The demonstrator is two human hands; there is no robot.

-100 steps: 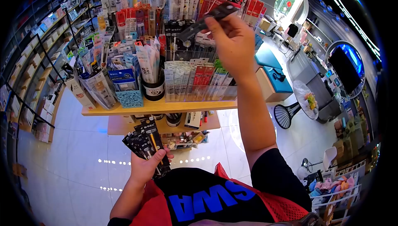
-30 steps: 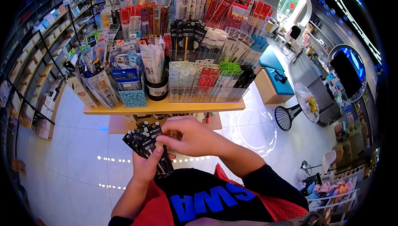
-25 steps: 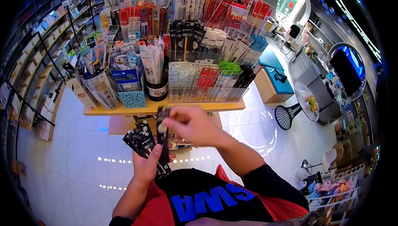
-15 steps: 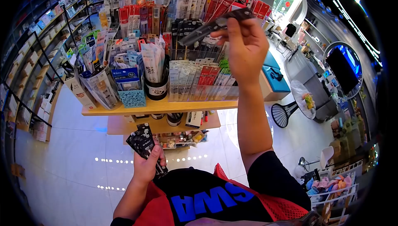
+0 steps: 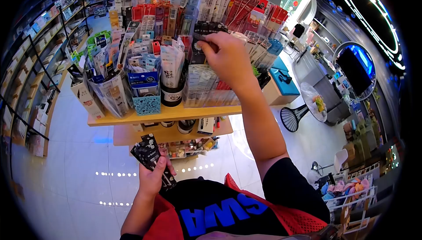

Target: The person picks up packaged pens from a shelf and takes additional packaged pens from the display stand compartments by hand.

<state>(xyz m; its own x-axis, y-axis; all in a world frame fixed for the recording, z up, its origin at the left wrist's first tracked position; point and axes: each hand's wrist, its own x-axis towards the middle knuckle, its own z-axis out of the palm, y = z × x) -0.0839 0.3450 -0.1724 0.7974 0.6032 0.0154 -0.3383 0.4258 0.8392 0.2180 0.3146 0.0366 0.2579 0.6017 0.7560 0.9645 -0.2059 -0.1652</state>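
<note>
My left hand point(image 5: 153, 174) is closed around several slim black packets point(image 5: 148, 154), fanned out low in front of my body. They look like pen or refill packs with white print. My right hand point(image 5: 226, 57) reaches up to the rack, its thumb and fingers pinched on a dark packet among the upright black packets point(image 5: 210, 28). The back of the hand partly hides that packet. Just below the hand, a clear acrylic holder point(image 5: 206, 101) contains pale and red packets.
On the wooden display shelf point(image 5: 162, 118) stand a blue patterned box point(image 5: 147, 104), a black cup point(image 5: 171, 95) of packets and a white box point(image 5: 85, 97). Red packets point(image 5: 241, 4) rise behind. Shelving lines the left; a blue-topped stand point(image 5: 281, 81) is at right.
My right hand has come down and to the left with a black packet, from above the rack into the row of black packets. The left hand stays nearly still with its packets.
</note>
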